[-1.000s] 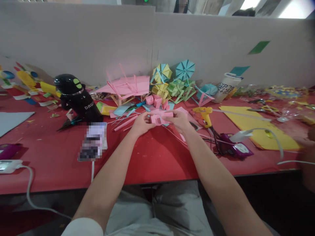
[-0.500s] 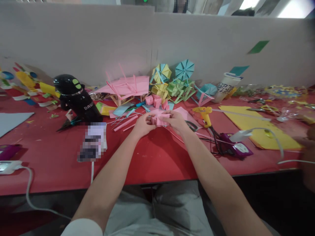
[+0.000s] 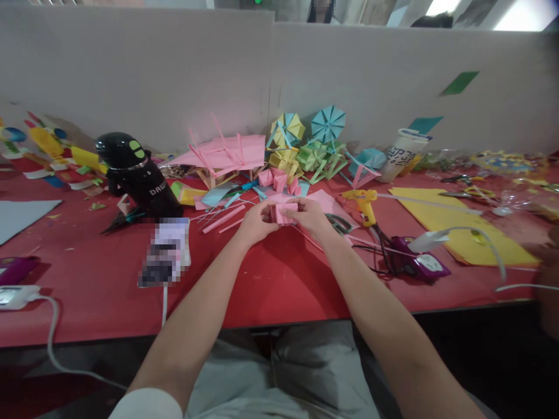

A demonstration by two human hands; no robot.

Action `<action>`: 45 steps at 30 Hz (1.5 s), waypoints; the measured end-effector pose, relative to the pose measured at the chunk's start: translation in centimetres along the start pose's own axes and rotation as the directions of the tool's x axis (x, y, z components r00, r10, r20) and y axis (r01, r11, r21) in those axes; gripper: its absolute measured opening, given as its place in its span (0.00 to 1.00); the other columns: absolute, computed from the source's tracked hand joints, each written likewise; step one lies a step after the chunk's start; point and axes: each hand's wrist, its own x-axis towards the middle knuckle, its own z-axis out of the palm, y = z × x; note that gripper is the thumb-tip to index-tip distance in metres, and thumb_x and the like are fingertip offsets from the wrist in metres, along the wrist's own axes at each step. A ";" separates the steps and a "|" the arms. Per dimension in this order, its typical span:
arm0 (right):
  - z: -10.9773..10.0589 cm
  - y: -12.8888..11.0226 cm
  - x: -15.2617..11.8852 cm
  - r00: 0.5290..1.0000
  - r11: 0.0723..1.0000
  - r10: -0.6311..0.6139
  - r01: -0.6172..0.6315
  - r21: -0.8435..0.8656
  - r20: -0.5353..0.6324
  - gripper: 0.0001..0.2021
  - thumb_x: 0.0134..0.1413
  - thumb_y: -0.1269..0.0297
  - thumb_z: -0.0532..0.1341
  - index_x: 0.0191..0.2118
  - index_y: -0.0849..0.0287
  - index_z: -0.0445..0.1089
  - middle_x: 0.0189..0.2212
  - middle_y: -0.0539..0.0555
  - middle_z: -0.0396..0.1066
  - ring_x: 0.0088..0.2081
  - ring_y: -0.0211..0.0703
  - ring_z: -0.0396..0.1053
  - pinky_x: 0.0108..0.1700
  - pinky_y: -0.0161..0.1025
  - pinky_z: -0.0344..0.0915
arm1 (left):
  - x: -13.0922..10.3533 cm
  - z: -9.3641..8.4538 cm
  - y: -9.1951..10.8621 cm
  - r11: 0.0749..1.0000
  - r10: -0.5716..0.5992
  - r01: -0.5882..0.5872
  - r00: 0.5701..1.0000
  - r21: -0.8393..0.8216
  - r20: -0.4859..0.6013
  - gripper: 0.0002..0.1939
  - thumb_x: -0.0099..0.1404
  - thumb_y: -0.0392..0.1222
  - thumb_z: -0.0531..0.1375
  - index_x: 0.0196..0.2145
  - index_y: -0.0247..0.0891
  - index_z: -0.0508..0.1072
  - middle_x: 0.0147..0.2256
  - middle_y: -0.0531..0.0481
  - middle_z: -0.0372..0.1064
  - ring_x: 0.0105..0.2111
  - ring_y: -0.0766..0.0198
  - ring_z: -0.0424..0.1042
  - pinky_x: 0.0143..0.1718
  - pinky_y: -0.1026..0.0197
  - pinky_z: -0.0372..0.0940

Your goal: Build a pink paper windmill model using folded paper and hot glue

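Note:
A small folded piece of pink paper (image 3: 285, 213) is held between both hands, above the near middle of the red table. My left hand (image 3: 258, 222) pinches its left side, and my right hand (image 3: 311, 218) closes on its right side with thumb and fingers. Just beyond the hands sit several similar pink folded paper pieces (image 3: 277, 179). Pink paper rolls (image 3: 223, 219) lie left of my left hand. A flat pink sheet (image 3: 332, 205) and dark-handled scissors (image 3: 339, 223) lie beside my right hand.
Right of the hands are a yellow glue gun (image 3: 365, 203), a purple power strip (image 3: 419, 259) with cables, yellow sheets (image 3: 463, 230) and a white cup (image 3: 400, 154). Folded paper umbrellas (image 3: 327, 124) stand at the back. A black bottle (image 3: 137, 174) and a phone (image 3: 166, 253) are left.
The pink paper between my fingers has turned slightly and looks more compact, its edges less spread. Both hands stay in nearly the same place.

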 end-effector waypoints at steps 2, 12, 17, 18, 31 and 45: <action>0.0 0.4 0.2 1.000 0.999 -0.011 0.010 -0.037 -0.030 0.23 0.31 0.51 0.74 0.33 0.60 0.71 0.26 0.50 0.70 0.28 0.37 0.65 0.33 0.38 0.65 | 0.0 -0.1 -0.1 1.000 0.009 -0.009 1.000 -0.014 0.005 0.27 0.47 0.26 0.66 0.47 0.34 0.71 0.40 0.46 0.75 0.36 0.64 0.74 0.41 0.60 0.70; 0.1 0.9 0.4 0.993 0.987 -0.084 0.072 -0.145 -0.081 0.18 0.33 0.53 0.71 0.29 0.57 0.67 0.26 0.49 0.67 0.29 0.37 0.63 0.31 0.37 0.63 | -0.2 -0.2 0.3 0.993 -0.070 0.075 0.996 -0.090 0.049 0.32 0.47 0.27 0.68 0.51 0.33 0.68 0.42 0.44 0.72 0.36 0.64 0.74 0.40 0.59 0.70; -0.1 1.5 0.7 0.995 0.994 -0.081 0.076 -0.083 -0.058 0.21 0.34 0.52 0.71 0.32 0.57 0.65 0.27 0.48 0.67 0.27 0.36 0.63 0.29 0.37 0.62 | -0.4 -0.2 0.6 0.988 -0.107 0.113 0.992 -0.105 0.059 0.39 0.47 0.29 0.70 0.56 0.33 0.64 0.43 0.43 0.70 0.36 0.65 0.74 0.42 0.57 0.71; -0.1 1.6 0.8 0.994 0.992 -0.088 0.082 -0.092 -0.066 0.21 0.34 0.52 0.71 0.32 0.57 0.65 0.28 0.49 0.68 0.28 0.37 0.64 0.30 0.37 0.63 | -0.3 -0.2 0.6 0.990 -0.098 0.102 0.994 -0.096 0.048 0.37 0.48 0.30 0.70 0.56 0.33 0.65 0.43 0.43 0.70 0.37 0.64 0.74 0.44 0.56 0.71; -0.5 -0.1 0.2 0.974 0.959 -0.171 0.200 -0.203 0.150 0.17 0.39 0.57 0.71 0.37 0.58 0.77 0.39 0.57 0.77 0.41 0.47 0.72 0.48 0.45 0.67 | 0.0 -0.5 -0.1 0.999 -0.030 0.031 0.999 -0.031 0.022 0.28 0.49 0.23 0.61 0.48 0.36 0.67 0.34 0.51 0.71 0.32 0.68 0.72 0.37 0.63 0.67; -1.0 0.0 0.2 0.982 0.979 -0.094 0.122 -0.164 0.164 0.17 0.41 0.49 0.69 0.29 0.59 0.76 0.27 0.52 0.74 0.29 0.40 0.67 0.35 0.39 0.65 | -0.5 0.0 0.8 0.986 0.005 0.020 0.989 -0.165 0.146 0.20 0.53 0.29 0.64 0.39 0.40 0.59 0.30 0.57 0.67 0.28 0.71 0.70 0.34 0.65 0.65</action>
